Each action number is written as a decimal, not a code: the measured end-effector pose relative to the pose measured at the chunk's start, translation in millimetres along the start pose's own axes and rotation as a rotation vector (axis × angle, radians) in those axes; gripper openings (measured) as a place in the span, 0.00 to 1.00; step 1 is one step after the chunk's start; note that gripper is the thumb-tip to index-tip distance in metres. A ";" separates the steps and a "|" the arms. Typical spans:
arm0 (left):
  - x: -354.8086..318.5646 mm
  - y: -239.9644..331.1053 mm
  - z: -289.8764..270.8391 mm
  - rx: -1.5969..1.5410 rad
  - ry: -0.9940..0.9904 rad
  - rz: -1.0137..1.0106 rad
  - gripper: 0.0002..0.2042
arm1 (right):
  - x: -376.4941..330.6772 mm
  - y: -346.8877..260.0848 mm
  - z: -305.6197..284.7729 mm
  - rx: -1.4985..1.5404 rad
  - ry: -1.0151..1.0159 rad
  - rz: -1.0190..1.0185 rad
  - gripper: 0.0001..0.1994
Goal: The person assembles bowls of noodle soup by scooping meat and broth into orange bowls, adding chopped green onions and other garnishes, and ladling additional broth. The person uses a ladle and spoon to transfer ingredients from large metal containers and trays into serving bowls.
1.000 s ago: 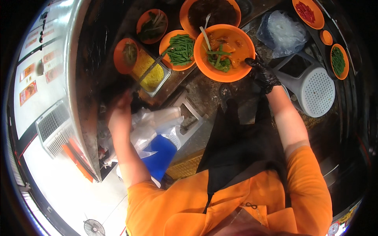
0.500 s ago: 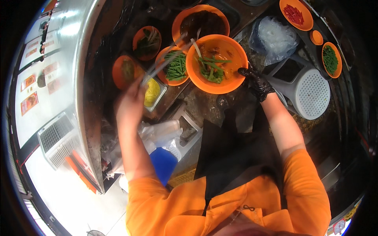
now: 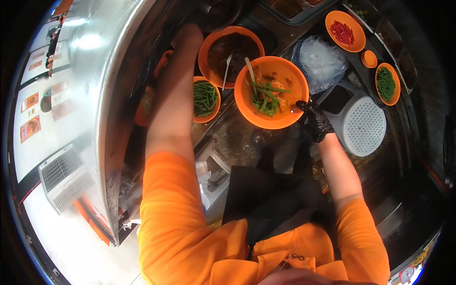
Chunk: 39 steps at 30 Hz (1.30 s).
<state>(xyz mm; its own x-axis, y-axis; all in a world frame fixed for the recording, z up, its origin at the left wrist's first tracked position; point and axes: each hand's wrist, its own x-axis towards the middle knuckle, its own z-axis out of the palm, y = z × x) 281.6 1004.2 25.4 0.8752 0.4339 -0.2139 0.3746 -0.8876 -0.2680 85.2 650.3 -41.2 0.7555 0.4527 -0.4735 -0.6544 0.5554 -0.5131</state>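
My right hand (image 3: 315, 121), in a black glove, grips the right rim of an orange bowl (image 3: 243, 107), thumb over the edge. The bowl holds orange soup (image 3: 289, 85) with green vegetables (image 3: 267, 102) and a pale strip leaning on its far rim. My left arm reaches far forward on the left. Only the rounded end of my left hand (image 3: 187, 35) shows, with its fingers hidden. Beside that arm stands an orange bowl of cut green beans (image 3: 205, 99), partly covered. Beyond it, a bowl of dark sauce (image 3: 232, 50) has a pale handle sticking out.
A plastic bag of white contents (image 3: 323, 61) lies right of the soup bowl. Nearby is a grey perforated stool (image 3: 365, 126). Farther right stand a bowl of red strips (image 3: 342, 33) and one of chopped greens (image 3: 385, 84). A metal edge (image 3: 107, 95) runs along the left.
My left arm has stretched forward, and the tongs-like utensil it held is out of sight. It now covers the yellow food's tray. The soup bowl has shifted slightly right and nearer.
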 end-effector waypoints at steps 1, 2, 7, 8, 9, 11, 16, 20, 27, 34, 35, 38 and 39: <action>7.0 -0.9 9.5 -0.016 0.024 -0.001 0.16 | -0.7 -2.6 0.3 0.000 -0.006 -0.017 0.29; 13.3 -3.9 17.8 -0.032 0.048 -0.005 0.17 | -1.4 -5.6 1.8 -0.002 -0.013 -0.032 0.26; 5.2 -12.8 8.4 -0.060 0.092 0.024 0.18 | 8.2 -10.0 -9.0 -0.008 0.020 -0.046 0.25; 5.1 -18.0 6.5 -0.034 0.094 0.009 0.18 | 10.6 -11.9 -9.1 -0.024 0.015 -0.050 0.26; 17.0 -39.5 21.7 -0.051 0.200 0.072 0.18 | 14.1 -12.7 -7.2 -0.040 0.001 -0.051 0.26; 38.3 -81.5 58.8 -0.131 0.336 0.151 0.18 | 24.8 -10.7 -5.1 -0.052 -0.014 -0.046 0.27; -9.9 -93.1 25.2 -0.604 0.202 0.079 0.18 | 56.7 -9.8 -8.6 0.040 -0.101 -0.108 0.28; -55.8 -111.6 -20.1 -0.786 0.056 0.123 0.17 | 82.7 -11.4 -7.1 0.043 -0.064 -0.081 0.26; -166.9 -97.2 -69.5 -0.847 -0.120 0.102 0.17 | 97.1 -18.4 15.7 0.024 -0.136 -0.123 0.31; -209.2 -72.7 -58.9 -0.470 0.075 0.385 0.15 | 87.4 -17.4 15.0 0.097 -0.161 -0.048 0.32; -208.5 -75.8 -57.9 -0.447 0.110 0.396 0.15 | 84.9 -18.2 13.9 0.087 -0.162 -0.026 0.35; -211.0 -73.9 -62.4 -0.378 0.191 0.432 0.15 | 80.9 -16.8 9.3 0.094 -0.179 -0.051 0.35; -212.3 -72.9 -64.7 -0.352 0.215 0.440 0.15 | 79.6 -15.8 10.3 0.085 -0.154 -0.068 0.33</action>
<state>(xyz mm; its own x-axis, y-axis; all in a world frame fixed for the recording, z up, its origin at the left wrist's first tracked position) 88.3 966.8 151.1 0.9995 0.0061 -0.0296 0.0101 -0.9905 0.1372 156.0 684.7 -63.4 0.7980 0.5098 -0.3214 -0.6017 0.6424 -0.4747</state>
